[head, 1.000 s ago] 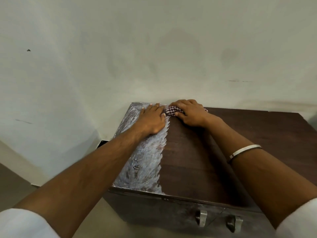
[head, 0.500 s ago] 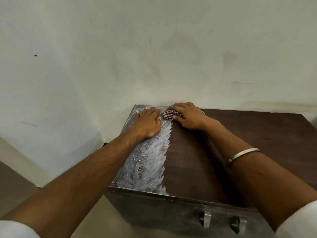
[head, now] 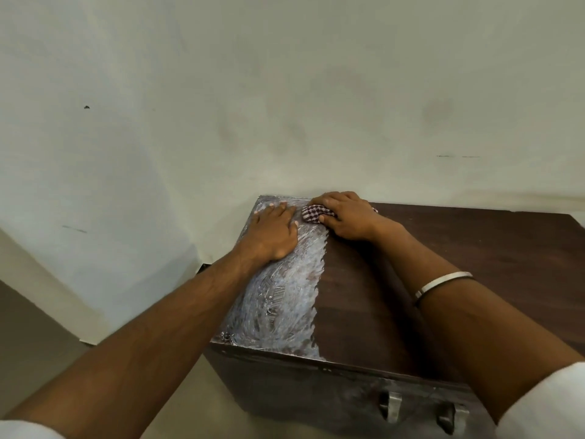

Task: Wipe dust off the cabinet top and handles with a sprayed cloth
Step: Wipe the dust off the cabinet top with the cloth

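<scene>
At the far left corner of the cabinet top [head: 364, 289], close against the wall [head: 221, 106], the right hand [head: 346, 215] presses a bunched checked cloth [head: 313, 213] onto the wood, its grip closed over the fabric with fingers curled on top and the thumb tucked at the near side. Just beside it, the left hand [head: 273, 232] lies flat and spread on the surface, holding nothing, seemingly bracing. A pale, streaky dusty strip [head: 281, 299] runs along the left side of the top from back to front, with a jagged boundary against the dark clean wood to its right; the cloth sits at the far end of that boundary. Wiping the top looks to be the step in hand, with most of the surface apparently done and this strip remaining. Next, the cloth likely needs to be drawn through the pale band toward the front edge, and the left hand must lift clear. Both metal handles [head: 391, 405] on the front appear unwiped, as the front panel around them looks dusty.
</scene>
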A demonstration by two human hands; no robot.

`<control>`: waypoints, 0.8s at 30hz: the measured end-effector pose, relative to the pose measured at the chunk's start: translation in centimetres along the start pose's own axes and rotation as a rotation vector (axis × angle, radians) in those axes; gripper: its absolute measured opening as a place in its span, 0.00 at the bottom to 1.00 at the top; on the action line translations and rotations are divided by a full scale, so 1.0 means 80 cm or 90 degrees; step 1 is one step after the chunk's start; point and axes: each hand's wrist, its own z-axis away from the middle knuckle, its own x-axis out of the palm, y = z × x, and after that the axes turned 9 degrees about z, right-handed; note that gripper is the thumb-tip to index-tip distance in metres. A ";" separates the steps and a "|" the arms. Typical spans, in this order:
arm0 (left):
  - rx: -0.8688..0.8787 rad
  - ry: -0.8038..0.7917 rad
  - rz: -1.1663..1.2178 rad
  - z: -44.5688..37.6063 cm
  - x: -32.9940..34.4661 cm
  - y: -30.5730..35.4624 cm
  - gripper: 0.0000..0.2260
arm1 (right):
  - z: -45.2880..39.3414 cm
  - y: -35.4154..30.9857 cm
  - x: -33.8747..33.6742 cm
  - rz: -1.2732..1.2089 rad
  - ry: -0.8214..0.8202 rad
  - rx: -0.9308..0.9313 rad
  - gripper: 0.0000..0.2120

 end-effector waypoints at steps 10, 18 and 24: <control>-0.019 0.012 0.000 0.014 -0.004 -0.007 0.24 | 0.013 -0.031 0.005 0.011 0.030 -0.017 0.22; -0.012 0.005 0.017 0.031 -0.007 -0.011 0.24 | 0.005 -0.036 0.003 0.021 0.017 0.045 0.22; -0.030 -0.002 0.021 0.042 -0.006 -0.010 0.25 | 0.038 -0.041 0.008 0.009 0.029 -0.004 0.22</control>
